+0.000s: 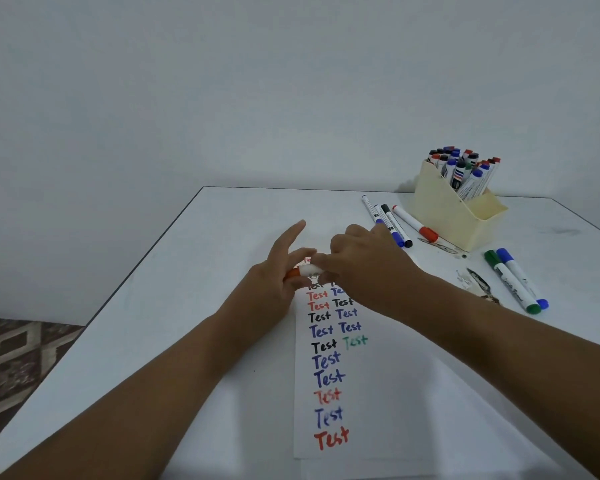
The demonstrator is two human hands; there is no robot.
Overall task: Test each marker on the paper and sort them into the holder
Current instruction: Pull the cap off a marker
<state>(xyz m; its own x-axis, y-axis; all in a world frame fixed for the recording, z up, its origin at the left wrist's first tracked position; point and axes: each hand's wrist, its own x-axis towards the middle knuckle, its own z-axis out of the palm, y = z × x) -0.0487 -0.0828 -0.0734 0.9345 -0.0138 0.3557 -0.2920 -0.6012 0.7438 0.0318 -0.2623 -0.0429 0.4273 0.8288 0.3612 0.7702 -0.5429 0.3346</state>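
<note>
A red marker (pixel 305 270) with a white barrel lies between both hands above the top of the paper (pixel 378 393). My left hand (pixel 278 275) pinches its red end, the index finger pointing up and away. My right hand (pixel 364 265) grips the white barrel from the right. The paper carries several rows of "Test" in red, blue, black and green. A cream holder (pixel 454 213) at the back right is full of several capped markers.
Three markers, blue (pixel 381 220), black (pixel 397 226) and red (pixel 414 221), lie left of the holder. A green marker (pixel 511 282) and a blue one (pixel 522 277) lie at the right. Torn wrapper scraps (pixel 478 284) lie near them. The table's left edge (pixel 125 282) drops to a patterned floor.
</note>
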